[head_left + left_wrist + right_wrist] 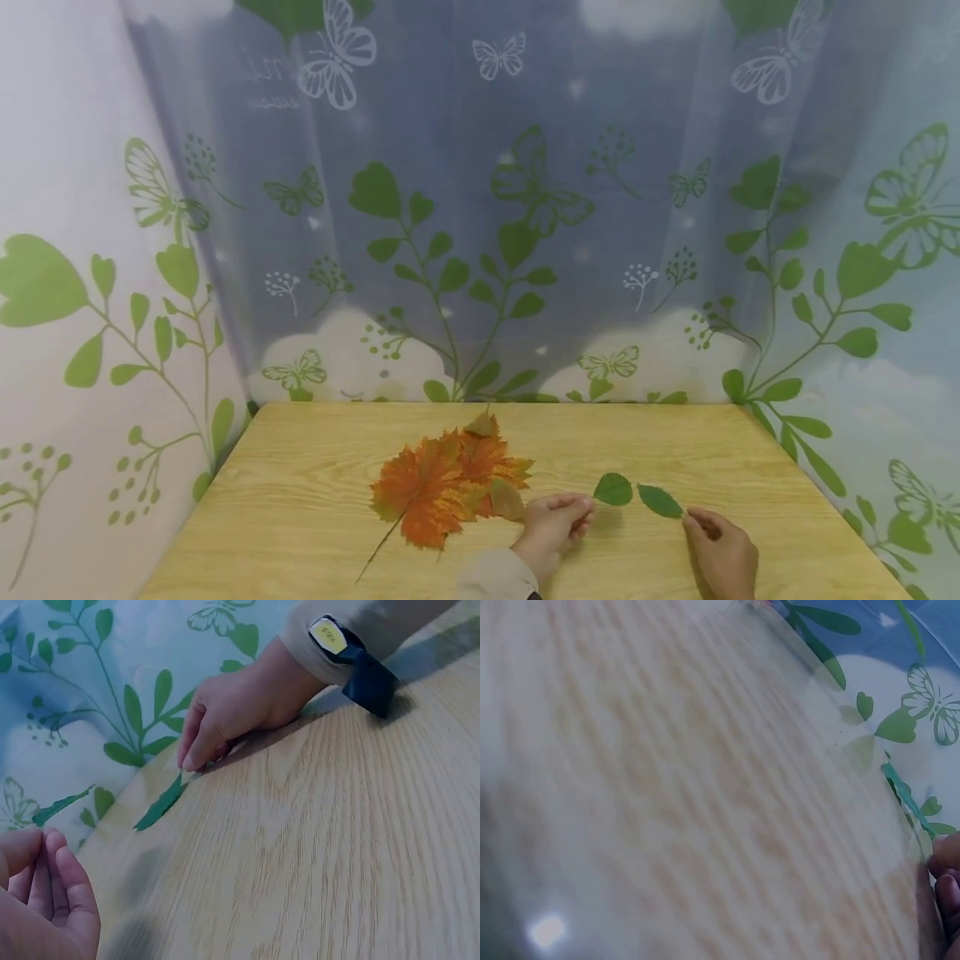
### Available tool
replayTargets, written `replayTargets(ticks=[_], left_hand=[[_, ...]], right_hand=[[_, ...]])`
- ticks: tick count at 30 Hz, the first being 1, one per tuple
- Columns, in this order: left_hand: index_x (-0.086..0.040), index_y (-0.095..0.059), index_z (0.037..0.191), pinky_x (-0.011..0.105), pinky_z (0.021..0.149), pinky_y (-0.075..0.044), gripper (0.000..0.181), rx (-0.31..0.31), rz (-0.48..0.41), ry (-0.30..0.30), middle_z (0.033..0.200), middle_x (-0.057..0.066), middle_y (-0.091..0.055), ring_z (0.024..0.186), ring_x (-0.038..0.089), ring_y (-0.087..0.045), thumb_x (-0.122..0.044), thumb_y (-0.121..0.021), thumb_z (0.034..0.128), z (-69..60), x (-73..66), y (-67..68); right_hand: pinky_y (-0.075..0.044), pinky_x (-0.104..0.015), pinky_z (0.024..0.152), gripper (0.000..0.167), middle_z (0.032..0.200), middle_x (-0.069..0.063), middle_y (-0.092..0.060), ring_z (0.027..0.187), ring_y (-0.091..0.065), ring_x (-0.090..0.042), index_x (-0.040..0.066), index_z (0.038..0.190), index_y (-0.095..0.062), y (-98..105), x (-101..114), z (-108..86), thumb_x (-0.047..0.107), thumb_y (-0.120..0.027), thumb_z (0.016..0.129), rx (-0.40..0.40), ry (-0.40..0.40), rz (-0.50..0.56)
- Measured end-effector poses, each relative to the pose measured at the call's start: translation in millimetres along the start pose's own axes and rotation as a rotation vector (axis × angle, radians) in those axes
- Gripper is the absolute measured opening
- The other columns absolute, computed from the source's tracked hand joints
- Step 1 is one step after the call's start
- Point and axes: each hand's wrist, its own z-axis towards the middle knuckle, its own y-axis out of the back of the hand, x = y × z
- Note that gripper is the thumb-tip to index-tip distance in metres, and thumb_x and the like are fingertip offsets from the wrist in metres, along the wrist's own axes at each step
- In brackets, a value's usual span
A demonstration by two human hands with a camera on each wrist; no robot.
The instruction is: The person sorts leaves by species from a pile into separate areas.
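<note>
My left hand [553,529] pinches a rounded green leaf [613,489] by its stem end, raised over the table with a shadow below. On the right, my right hand [722,550] pinches the end of a narrower green leaf [660,501], whose tip points left toward the round one. The two leaves are close but apart. In the left wrist view the left hand [49,900] is at the lower left and the right hand [244,705] holds its leaf [161,806] low near the tabletop. The right wrist view shows a leaf [906,796] at finger ends [946,862].
Orange maple-like leaves [423,492] with a dark stem lie left of the left hand. A brownish leaf [506,498] lies beside that hand, another [481,425] farther back. The wooden table [300,467] backs onto a curtain [465,350] printed with plants and butterflies.
</note>
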Motion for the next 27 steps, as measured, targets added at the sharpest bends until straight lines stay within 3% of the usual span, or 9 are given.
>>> replayTargets(ticks=[5,11,16,23,27], left_hand=[[0.004,-0.071,0.088,0.017,0.060,-0.052,0.006,-0.069,-0.070,0.020,0.078,0.008,-0.071,0.063,0.007,-0.062,0.003,-0.069,0.0831,1.7,6.2,-20.9],[0.001,-0.069,0.081,0.017,0.058,-0.051,0.006,-0.091,-0.141,0.035,0.076,0.008,-0.071,0.063,0.008,-0.062,0.006,-0.067,0.0833,-2.0,18.9,-50.2],[0.002,-0.067,0.082,0.018,0.060,-0.053,0.005,-0.146,-0.135,0.026,0.078,0.009,-0.070,0.064,0.009,-0.062,0.007,-0.067,0.0831,-7.9,28.6,-69.9],[0.007,-0.068,0.085,0.021,0.059,-0.055,0.005,-0.252,-0.079,0.003,0.073,0.010,-0.068,0.062,0.011,-0.063,0.009,-0.068,0.0797,-9.6,46.4,-81.2],[0.006,-0.068,0.082,0.020,0.056,-0.054,0.006,-0.280,-0.072,0.002,0.071,0.010,-0.068,0.060,0.011,-0.063,0.010,-0.069,0.0778,-8.2,54.9,-83.1]], right_hand=[[-0.045,-0.018,0.060,0.019,0.087,-0.011,-0.073,0.063,-0.053,0.005,0.002,0.100,-0.073,-0.2,1.7,-1.2,0.016,-0.071,0.087,0.004,-0.003,0.010],[-0.045,-0.018,0.060,0.019,0.088,-0.013,-0.073,0.065,-0.056,-0.001,0.000,0.100,-0.072,0.9,3.9,-0.9,0.015,-0.070,0.087,0.002,-0.004,0.016],[-0.044,-0.017,0.061,0.020,0.088,-0.011,-0.073,0.066,-0.057,-0.001,0.001,0.101,-0.072,-0.5,1.2,-0.2,0.014,-0.069,0.087,0.008,-0.015,0.019],[-0.043,-0.016,0.060,0.017,0.087,-0.010,-0.073,0.066,-0.056,0.000,0.004,0.099,-0.073,-4.6,-2.0,1.7,0.014,-0.070,0.086,-0.018,-0.024,0.018],[-0.042,-0.018,0.060,0.017,0.087,-0.010,-0.073,0.068,-0.057,-0.004,0.004,0.098,-0.074,-2.9,-2.7,1.2,0.016,-0.070,0.087,-0.021,-0.025,0.008]])
